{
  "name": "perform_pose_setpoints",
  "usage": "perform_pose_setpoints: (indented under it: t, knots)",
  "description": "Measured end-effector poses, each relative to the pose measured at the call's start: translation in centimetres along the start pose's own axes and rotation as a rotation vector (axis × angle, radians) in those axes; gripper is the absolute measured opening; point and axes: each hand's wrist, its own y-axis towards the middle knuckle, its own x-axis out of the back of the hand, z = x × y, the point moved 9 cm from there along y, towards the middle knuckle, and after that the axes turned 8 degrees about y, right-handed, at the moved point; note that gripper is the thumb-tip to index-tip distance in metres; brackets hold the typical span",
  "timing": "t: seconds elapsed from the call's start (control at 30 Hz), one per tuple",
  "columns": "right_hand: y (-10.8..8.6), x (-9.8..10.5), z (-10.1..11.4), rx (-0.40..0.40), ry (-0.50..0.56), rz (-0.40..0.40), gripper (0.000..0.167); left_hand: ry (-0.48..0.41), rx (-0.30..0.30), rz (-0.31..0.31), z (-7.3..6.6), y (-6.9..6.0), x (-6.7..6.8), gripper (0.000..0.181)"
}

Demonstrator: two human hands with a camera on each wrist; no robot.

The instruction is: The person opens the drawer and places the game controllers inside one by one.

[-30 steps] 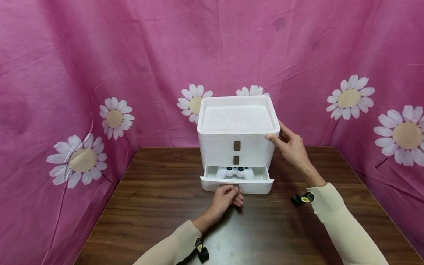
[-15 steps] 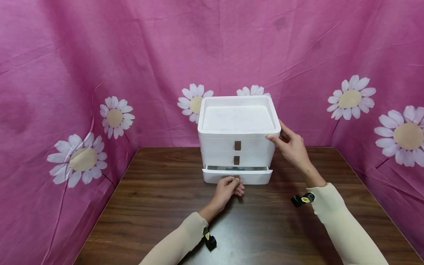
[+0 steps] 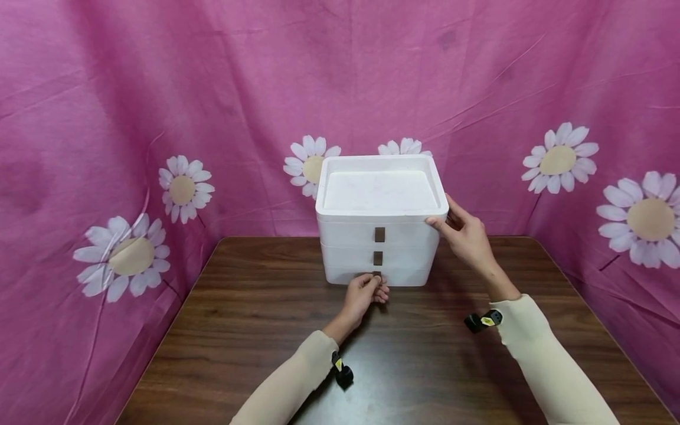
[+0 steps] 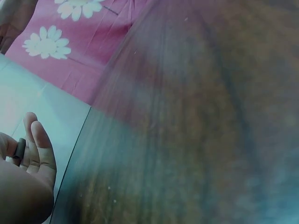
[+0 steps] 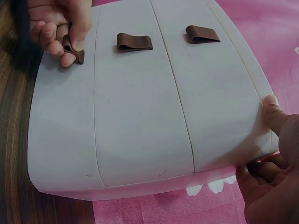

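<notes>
A white three-drawer storage box [image 3: 345,234] stands on the table, with a shallow open tray top and all its drawers pushed in. My left hand [image 3: 361,300] pinches the brown pull loop [image 5: 80,56] of the bottom drawer [image 3: 409,277] between thumb and finger. At the box's upper right front corner, my right hand [image 3: 470,241] grips the side, its thumb on the front edge and the other fingers on the side wall. Brown loops also hang from the middle drawer [image 5: 135,93] and the top drawer [image 5: 205,79]. The drawers' insides are hidden.
The box rests on a dark wood-grain table [image 3: 255,295], towards its back edge. Behind and at both sides hangs a pink cloth [image 3: 255,88] with white daisies. Black wrist straps [image 3: 483,320] sit on the cream sleeves [image 3: 552,360].
The bottom drawer, which stood out with a white game controller inside, has slid back into the box. My left hand moved forward with its loop. The right hand kept its place.
</notes>
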Motion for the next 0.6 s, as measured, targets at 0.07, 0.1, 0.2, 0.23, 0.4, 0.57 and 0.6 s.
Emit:
perform_pose_setpoints:
  t: [0.07, 0.1, 0.2, 0.23, 0.4, 0.57, 0.6]
  knots:
    - [-0.03, -0.04, 0.04, 0.004, 0.008, -0.002, 0.079, 0.005, 0.002, 0.001, 0.18, 0.19, 0.03, 0.030]
    - [-0.05, -0.06, 0.09, 0.006, 0.011, -0.001, 0.079, 0.006, 0.006, 0.001, 0.29, 0.26, 0.05, 0.030]
    - [-0.12, -0.17, 0.17, 0.009, 0.020, -0.001, 0.078, 0.016, 0.018, -0.004, 0.56, 0.27, 0.20, 0.029]
    - [-0.13, -0.20, 0.17, 0.009, 0.021, -0.002, 0.078, 0.018, 0.022, -0.006, 0.65, 0.27, 0.24, 0.029]
    - [-0.10, -0.25, 0.16, 0.012, 0.017, 0.002, 0.079, 0.026, 0.035, -0.003, 0.85, 0.41, 0.32, 0.029]
    - [-0.02, -0.02, 0.34, 0.027, -0.012, -0.004, 0.078, 0.061, 0.081, 0.094, 0.63, 0.52, 0.32, 0.032]
    - [0.00, -0.01, 0.38, 0.031, -0.027, -0.003, 0.077, 0.079, 0.093, 0.122, 0.49, 0.47, 0.43, 0.033]
